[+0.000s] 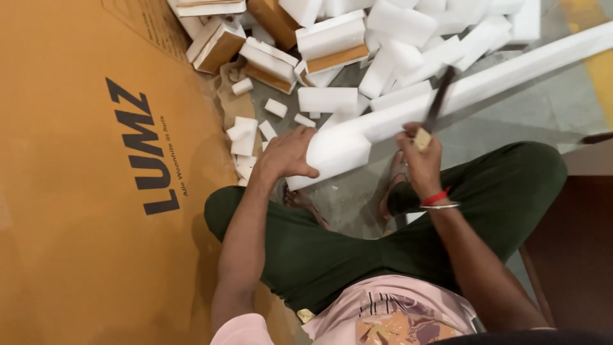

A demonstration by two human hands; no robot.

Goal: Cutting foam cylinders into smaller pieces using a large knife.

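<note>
From the head view I watched the long foam bar [447,96], and I place everything else by it. It ran from the person's lap up to the far right corner. My left hand [287,155] lay clamped over its near end, fingers wrapped down the front. My right hand [418,153] was clenched on the pale handle of a knife [439,102], whose dark blade stood across the bar just beyond that hand.

The risks, as I judged them: the blade sat close to both hands, so a slip along the smooth foam could have carried it toward the left fingers. The bar was braced only at the near end — pressure mid-span might have snapped it raggedly or kicked it sideways. The feet lay directly under the bar, bare in sandals, in the path of a blade that broke through.

Counts: one bar, one knife, two hands. Beyond the bar, a foam heap [396,38] — more than a dozen white blocks, too jumbled to count exactly — with four or so brown-faced ones. Left of it, one big cardboard sheet [76,191].
</note>
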